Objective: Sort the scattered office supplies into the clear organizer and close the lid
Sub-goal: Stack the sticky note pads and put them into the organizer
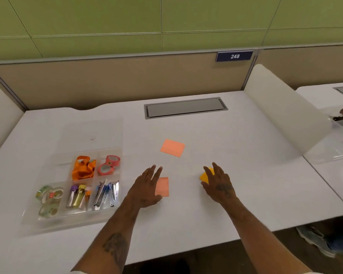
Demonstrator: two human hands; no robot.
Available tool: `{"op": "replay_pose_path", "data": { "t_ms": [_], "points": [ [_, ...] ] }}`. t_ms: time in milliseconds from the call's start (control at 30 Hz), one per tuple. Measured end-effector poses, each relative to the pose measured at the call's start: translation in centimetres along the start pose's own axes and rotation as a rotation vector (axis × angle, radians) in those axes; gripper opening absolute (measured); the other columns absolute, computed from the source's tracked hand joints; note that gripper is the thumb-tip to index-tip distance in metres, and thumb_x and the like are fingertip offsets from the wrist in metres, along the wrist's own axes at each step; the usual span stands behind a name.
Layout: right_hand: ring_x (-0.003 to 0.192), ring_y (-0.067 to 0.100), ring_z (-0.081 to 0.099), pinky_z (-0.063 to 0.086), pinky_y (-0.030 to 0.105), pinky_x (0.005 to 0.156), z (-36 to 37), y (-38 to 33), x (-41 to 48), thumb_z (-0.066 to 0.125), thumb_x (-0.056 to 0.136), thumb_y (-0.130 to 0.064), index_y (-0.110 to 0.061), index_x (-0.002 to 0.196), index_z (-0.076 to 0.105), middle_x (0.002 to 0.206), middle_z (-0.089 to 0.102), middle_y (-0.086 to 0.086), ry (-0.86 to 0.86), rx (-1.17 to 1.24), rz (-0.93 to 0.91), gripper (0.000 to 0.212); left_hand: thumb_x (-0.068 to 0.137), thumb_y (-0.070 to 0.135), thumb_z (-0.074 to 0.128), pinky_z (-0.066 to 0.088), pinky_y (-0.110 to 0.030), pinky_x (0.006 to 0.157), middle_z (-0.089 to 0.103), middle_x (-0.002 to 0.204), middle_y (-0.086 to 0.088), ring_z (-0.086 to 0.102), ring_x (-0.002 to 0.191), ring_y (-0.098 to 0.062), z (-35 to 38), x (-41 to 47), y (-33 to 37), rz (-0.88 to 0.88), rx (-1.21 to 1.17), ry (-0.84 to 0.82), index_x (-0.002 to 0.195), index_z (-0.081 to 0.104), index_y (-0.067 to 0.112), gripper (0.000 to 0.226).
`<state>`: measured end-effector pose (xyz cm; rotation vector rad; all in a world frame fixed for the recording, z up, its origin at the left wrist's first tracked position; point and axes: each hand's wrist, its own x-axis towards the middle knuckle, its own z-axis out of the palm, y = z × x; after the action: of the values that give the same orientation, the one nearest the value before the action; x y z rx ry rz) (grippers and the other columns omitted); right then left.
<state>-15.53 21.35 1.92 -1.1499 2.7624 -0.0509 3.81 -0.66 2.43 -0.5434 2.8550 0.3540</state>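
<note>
While three sticky-note pads lie loose on the white desk (pixel 246 155), I judge the sorting nearly done. My left hand (pixel 147 186) hovers, fingers spread, over the near pink pad (pixel 163 187); my right hand (pixel 218 183), open, rests against the yellow pad (pixel 204 177). A second pink pad (pixel 172 147) lies at 12 o'clock. At 9 o'clock the clear organizer (pixel 53 161) stands open. Next: pinch each pad, carry it over.
</note>
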Motion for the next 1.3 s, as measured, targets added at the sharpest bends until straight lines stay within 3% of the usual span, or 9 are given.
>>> {"op": "replay_pose_path", "data": {
  "t_ms": [67, 200, 467, 600, 767, 967, 1067, 1167, 1300],
  "points": [
    [0.147, 0.028, 0.014, 0.025, 0.045, 0.113, 0.4, 0.9, 0.4, 0.047, 0.095, -0.044, -0.023, 0.153, 0.014, 0.161, 0.006, 0.014, -0.098, 0.052, 0.092, 0.069, 0.087, 0.051, 0.057, 0.018, -0.042, 0.12, -0.009, 0.163, -0.007, 0.0, 0.15, -0.024, 0.6, 0.2, 0.1, -0.018, 0.015, -0.037, 0.155, -0.005, 0.022, 0.096],
    [0.147, 0.03, 0.014, 0.022, 0.047, 0.114, 0.7, 1.5, 0.7, 0.045, 0.095, -0.041, -0.026, 0.153, 0.006, 0.161, 0.005, 0.013, -0.237, 0.088, 0.183, 0.072, 0.091, 0.053, 0.052, 0.024, -0.042, 0.117, -0.002, 0.163, -0.006, 0.003, 0.15, -0.023, 1.3, 0.7, -0.3, -0.058, 0.041, -0.084, 0.155, 0.007, 0.02, 0.085],
    [0.119, 0.03, 0.042, 0.042, 0.037, 0.095, 0.5, 1.6, 1.5, 0.06, 0.084, -0.037, -0.017, 0.144, 0.03, 0.133, 0.039, 0.011, -0.152, 0.197, 0.275, 0.07, 0.093, 0.043, 0.053, 0.037, -0.044, 0.109, 0.008, 0.161, -0.006, 0.013, 0.146, -0.024, 2.0, 1.1, 0.0, -0.102, 0.023, -0.139, 0.155, 0.01, 0.021, 0.079],
    [0.111, 0.032, 0.05, 0.044, 0.033, 0.09, 0.1, 2.0, 1.9, 0.059, 0.085, -0.035, -0.009, 0.122, 0.048, 0.121, 0.048, 0.013, -0.15, 0.201, 0.236, 0.047, 0.086, 0.046, 0.061, 0.044, -0.043, 0.099, 0.028, 0.148, -0.007, 0.032, 0.132, -0.029, 1.2, 1.9, 0.2, -0.129, 0.057, -0.122, 0.153, 0.013, 0.021, 0.087],
    [0.104, 0.033, 0.057, 0.041, 0.031, 0.086, -0.1, 1.5, 2.0, 0.041, 0.095, -0.023, -0.012, 0.098, 0.056, 0.114, 0.06, 0.014, -0.096, 0.13, 0.209, 0.019, 0.074, 0.056, 0.068, 0.044, -0.042, 0.095, 0.036, 0.134, -0.009, 0.038, 0.124, -0.028, 1.0, 2.6, 0.3, -0.205, 0.055, -0.15, 0.143, 0.03, 0.021, 0.086],
    [0.114, 0.03, 0.048, 0.044, 0.035, 0.089, 1.4, 0.7, 1.0, 0.043, 0.091, -0.061, -0.013, 0.114, 0.057, 0.119, 0.048, 0.008, -0.039, 0.229, 0.28, 0.054, 0.067, 0.056, 0.074, 0.046, -0.039, 0.089, 0.038, 0.128, -0.009, 0.042, 0.118, -0.028, 1.2, 2.7, 0.4, -0.238, 0.005, -0.126, 0.128, 0.041, 0.016, 0.08],
    [0.112, 0.031, 0.045, 0.046, 0.037, 0.085, 1.5, 0.3, 0.9, 0.056, 0.089, -0.048, -0.011, 0.117, 0.053, 0.117, 0.044, 0.011, -0.017, 0.317, 0.345, 0.046, 0.067, 0.056, 0.075, 0.046, -0.04, 0.09, 0.038, 0.128, -0.008, 0.043, 0.118, -0.027, 1.1, 2.8, 0.6, -0.255, -0.001, -0.121, 0.128, 0.04, 0.016, 0.08],
    [0.111, 0.033, 0.043, 0.046, 0.039, 0.085, 1.0, 0.1, 1.0, 0.07, 0.078, -0.034, -0.009, 0.122, 0.045, 0.118, 0.042, 0.013, -0.041, 0.44, 0.442, 0.057, 0.067, 0.054, 0.076, 0.045, -0.04, 0.091, 0.041, 0.127, -0.008, 0.046, 0.117, -0.027, 0.9, 2.7, 0.9, -0.276, -0.006, -0.115, 0.129, 0.038, 0.016, 0.082],
    [0.117, 0.034, 0.042, 0.043, 0.039, 0.093, 0.4, 0.3, 1.3, 0.071, 0.078, -0.03, -0.008, 0.122, 0.044, 0.122, 0.047, 0.014, -0.107, 0.492, 0.493, 0.056, 0.067, 0.048, 0.079, 0.045, -0.04, 0.091, 0.049, 0.125, -0.008, 0.049, 0.116, -0.028, 0.9, 2.6, 1.2, -0.308, -0.055, -0.116, 0.13, 0.035, 0.016, 0.084]
  ]
}}
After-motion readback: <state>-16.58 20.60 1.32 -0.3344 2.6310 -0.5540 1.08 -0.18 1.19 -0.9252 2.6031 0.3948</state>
